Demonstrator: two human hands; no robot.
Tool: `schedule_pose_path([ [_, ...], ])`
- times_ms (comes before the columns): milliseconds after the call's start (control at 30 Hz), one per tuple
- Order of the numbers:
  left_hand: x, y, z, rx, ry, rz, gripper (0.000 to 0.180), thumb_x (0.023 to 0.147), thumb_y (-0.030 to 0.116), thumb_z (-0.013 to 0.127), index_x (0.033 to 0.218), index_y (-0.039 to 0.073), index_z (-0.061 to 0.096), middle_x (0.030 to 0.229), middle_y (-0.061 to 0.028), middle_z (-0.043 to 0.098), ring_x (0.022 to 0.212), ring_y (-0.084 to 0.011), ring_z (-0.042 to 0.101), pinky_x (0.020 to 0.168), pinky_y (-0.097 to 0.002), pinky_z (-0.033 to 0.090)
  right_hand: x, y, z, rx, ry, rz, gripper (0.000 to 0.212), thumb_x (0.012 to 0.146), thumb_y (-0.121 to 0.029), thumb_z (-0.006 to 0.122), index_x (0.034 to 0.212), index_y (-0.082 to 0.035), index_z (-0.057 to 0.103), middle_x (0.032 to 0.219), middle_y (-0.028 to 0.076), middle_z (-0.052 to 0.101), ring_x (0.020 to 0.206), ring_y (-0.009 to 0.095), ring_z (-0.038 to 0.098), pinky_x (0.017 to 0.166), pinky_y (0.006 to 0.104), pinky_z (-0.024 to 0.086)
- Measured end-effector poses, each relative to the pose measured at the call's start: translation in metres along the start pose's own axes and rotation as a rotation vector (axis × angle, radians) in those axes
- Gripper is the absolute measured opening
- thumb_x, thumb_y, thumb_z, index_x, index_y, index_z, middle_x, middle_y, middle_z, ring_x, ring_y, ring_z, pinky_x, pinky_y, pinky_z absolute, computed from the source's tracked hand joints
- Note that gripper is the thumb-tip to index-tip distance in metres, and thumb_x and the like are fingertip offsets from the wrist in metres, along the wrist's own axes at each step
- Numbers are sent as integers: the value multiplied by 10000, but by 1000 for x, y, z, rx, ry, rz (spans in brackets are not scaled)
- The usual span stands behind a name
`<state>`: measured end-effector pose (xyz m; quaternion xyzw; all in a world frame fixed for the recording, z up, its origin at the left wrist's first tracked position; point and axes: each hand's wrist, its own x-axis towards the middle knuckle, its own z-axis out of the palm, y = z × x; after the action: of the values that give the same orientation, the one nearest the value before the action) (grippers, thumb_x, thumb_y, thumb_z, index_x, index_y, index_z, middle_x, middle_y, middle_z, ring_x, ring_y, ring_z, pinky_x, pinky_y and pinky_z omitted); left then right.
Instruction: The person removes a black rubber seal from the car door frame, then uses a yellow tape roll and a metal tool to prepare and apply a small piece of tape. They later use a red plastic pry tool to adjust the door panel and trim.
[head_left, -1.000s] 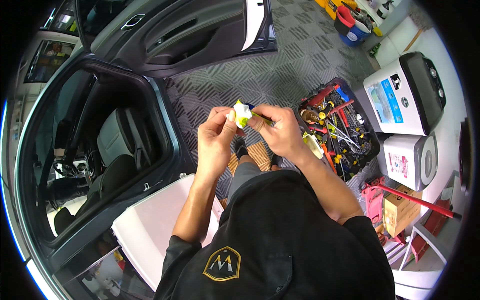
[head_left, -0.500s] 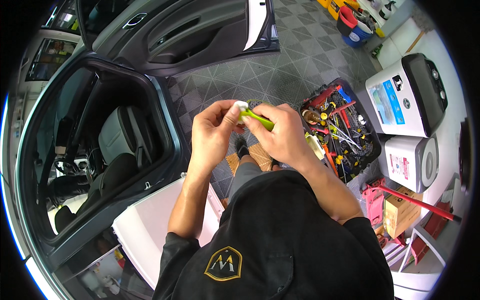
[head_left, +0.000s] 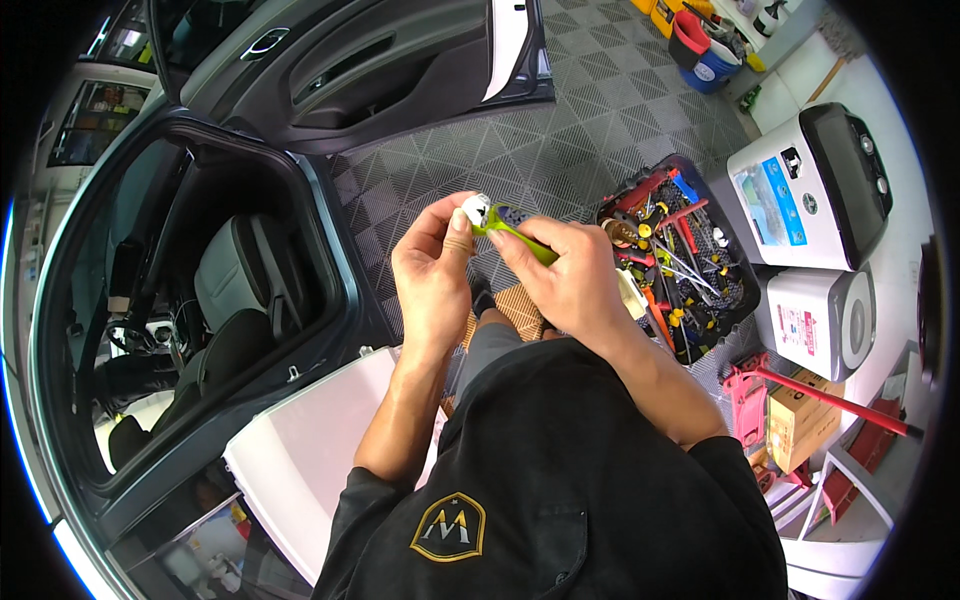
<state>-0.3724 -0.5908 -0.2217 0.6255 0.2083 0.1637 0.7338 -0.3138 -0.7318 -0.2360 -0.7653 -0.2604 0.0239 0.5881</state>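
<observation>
A small white piece (head_left: 474, 208) with a dark opening is pinched between the thumb and fingers of my left hand (head_left: 432, 275). My right hand (head_left: 572, 270) grips a lime-green tool (head_left: 540, 252) by its handle. The tool's head end meets the white piece, partly hidden by my fingertips; its exact kind I cannot make out. Both hands are raised in front of my chest, close together, above the floor.
To the left stands a car with an open door (head_left: 390, 85) and a seat (head_left: 250, 270) inside. A white plastic box (head_left: 310, 430) is beside my left arm. At right are a black tray (head_left: 735, 320) of tools, two white-and-grey machines (head_left: 800, 190), a cardboard box (head_left: 800, 420) and a red pole (head_left: 840, 400).
Both hands have shifted slightly. The white piece is turned so its dark opening shows, and the green tool is tilted differently, with its head end more visible.
</observation>
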Motion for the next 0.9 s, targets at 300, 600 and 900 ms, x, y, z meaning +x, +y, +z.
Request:
schedule_pose_path([
  [300, -8, 11, 0, -72, -49, -39, 220, 1073, 154, 569, 1184, 7, 689, 985, -43, 684, 868, -80, 588, 766, -230, 497, 7, 25, 15, 274, -88, -8, 307, 924, -301, 784, 855, -6, 733, 591, 101, 612, 492, 131, 525, 489, 318, 413],
  [600, -7, 6, -18, 250, -177, 7, 338, 1063, 192, 596, 1308, -30, 665, 1120, -58, 569, 955, -114, 599, 861, -246, 500, 4, 9, 6, 75, -124, 62, 322, 954, -278, 744, 803, -2, 673, 590, 99, 595, 508, 156, 597, 482, 345, 407],
  [900, 2, 8, -31, 166, -279, 75, 340, 973, 63, 706, 1272, -89, 650, 1041, -52, 585, 886, -101, 623, 777, -229, 543, -6, -10, -9, 290, -296, 30, 197, 957, -190, 670, 896, -7, 629, 645, 117, 624, 539, 270, 590, 537, 369, 431],
])
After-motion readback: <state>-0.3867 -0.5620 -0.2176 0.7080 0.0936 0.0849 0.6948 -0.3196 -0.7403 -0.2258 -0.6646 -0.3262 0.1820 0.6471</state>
